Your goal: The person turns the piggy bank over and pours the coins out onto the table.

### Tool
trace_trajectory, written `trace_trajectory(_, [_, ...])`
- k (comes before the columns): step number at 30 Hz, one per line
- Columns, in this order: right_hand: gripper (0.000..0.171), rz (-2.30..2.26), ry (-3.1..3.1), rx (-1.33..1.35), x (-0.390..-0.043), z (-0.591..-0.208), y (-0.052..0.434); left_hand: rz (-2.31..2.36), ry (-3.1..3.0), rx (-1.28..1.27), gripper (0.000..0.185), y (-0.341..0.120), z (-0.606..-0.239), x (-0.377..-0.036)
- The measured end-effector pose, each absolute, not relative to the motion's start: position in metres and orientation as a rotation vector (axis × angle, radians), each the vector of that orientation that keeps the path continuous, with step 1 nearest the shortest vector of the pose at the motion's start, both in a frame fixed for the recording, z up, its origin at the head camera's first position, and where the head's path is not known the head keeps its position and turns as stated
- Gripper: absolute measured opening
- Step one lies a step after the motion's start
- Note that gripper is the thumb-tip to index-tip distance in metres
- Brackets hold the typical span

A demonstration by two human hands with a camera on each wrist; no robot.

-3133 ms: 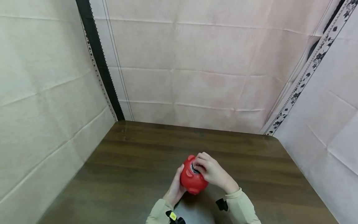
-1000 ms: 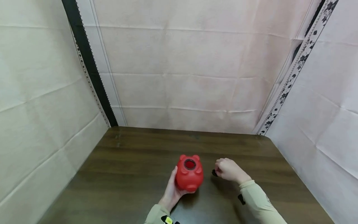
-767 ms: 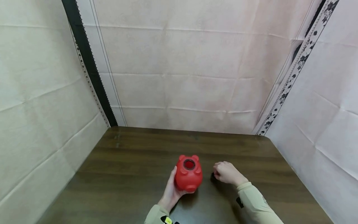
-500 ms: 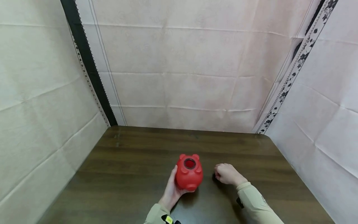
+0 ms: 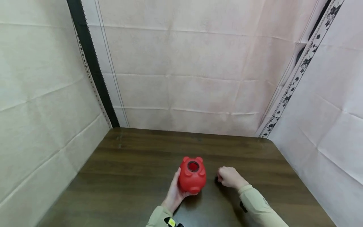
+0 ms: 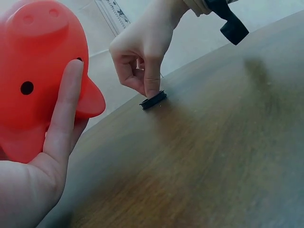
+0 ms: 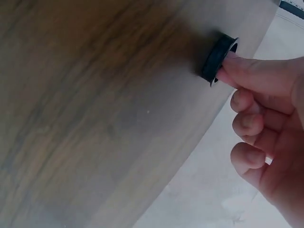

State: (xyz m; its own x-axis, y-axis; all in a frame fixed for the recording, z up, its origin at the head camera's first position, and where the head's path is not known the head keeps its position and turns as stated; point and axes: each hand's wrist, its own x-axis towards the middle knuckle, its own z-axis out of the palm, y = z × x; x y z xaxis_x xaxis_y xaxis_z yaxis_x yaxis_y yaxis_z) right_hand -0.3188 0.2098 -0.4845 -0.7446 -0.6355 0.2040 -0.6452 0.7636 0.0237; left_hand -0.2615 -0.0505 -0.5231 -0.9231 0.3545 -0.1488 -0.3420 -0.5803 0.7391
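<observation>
A red piggy bank [image 5: 192,181] rests in my left hand [image 5: 173,194], belly up, with a round dark-rimmed hole [image 5: 193,166] uncovered. The left thumb lies along its side, and the palm and fingers are beneath it. In the left wrist view the bank's snout and black eye [image 6: 27,88] show, with a finger stretched across the red side. To the right, my right hand [image 5: 230,177] pinches a round black stopper [image 7: 218,59] between thumb and index finger, right at the table surface. The other right fingers are curled. In the head view the hand mostly hides the stopper.
The brown wooden table [image 5: 136,170] has white cloth walls on its left, back and right. A black strip [image 5: 93,63] runs down the back left corner, and a floral border [image 5: 295,82] down the right one. Black straps sit at both wrists.
My right hand, at the bank's hole three seconds ago, has taken the stopper out and moved right, then down to the table. The left hand still holds the bank, turned slightly.
</observation>
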Motion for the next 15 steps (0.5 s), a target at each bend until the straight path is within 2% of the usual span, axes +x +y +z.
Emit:
trace_trajectory(5, [0.032,0.075,-2.73,0.854,-0.31,-0.474,0.202,2.503,1.154,-0.036,0.074,-0.048,-0.527,-0.26])
trace_trajectory(10, [0.01,0.311,-2.604,0.725,-0.294,-0.424,0.163,2.522,1.157,-0.058,0.074,-0.049,-0.53,-0.262])
trace_trajectory(11, [0.016,0.367,-2.579,0.746,-0.291,-0.414,0.152,2.524,1.159,-0.056,0.074,-0.05,-0.53,-0.263])
trace_trajectory(15, [0.065,0.44,-2.598,0.958,-0.284,-0.389,0.11,2.512,1.195,-0.017,0.071,-0.054,-0.528,-0.267])
